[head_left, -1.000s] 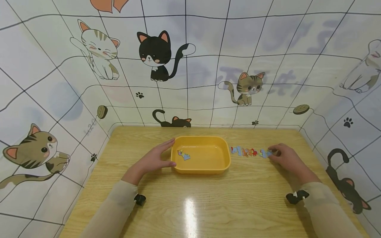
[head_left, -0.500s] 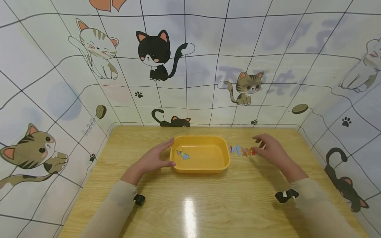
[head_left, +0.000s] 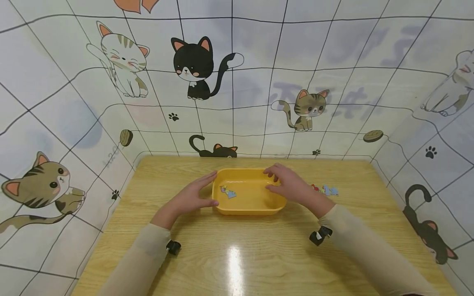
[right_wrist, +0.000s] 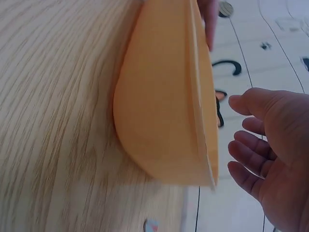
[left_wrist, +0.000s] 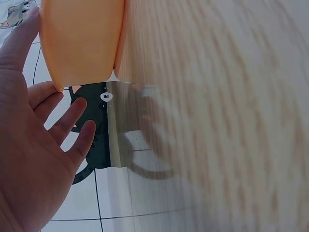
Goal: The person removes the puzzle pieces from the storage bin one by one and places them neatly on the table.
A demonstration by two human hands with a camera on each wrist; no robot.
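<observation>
A yellow plastic tray (head_left: 248,203) sits on the wooden table, with small colourful jigsaw-like pieces (head_left: 228,193) lying near its left end. My left hand (head_left: 187,199) rests against the tray's left end, its thumb and index finger spread along the rim. In the left wrist view the other fingers of that hand (left_wrist: 34,140) hang loosely beside the tray's corner. Over the tray's right end hovers my right hand (head_left: 290,186), fingers loosely bent. In the right wrist view no piece shows between the thumb and fingers of this hand (right_wrist: 285,150).
Right of the tray lies a row of more small pieces (head_left: 327,190), partly hidden behind my right hand and wrist. The wooden table (head_left: 266,250) backs onto white gridded walls (head_left: 255,90) printed with cartoon cats. Both wrists carry small black devices (head_left: 320,235).
My right hand has moved left from the far end of the row of pieces, across the row, to above the tray. The left hand stays at the tray's left end.
</observation>
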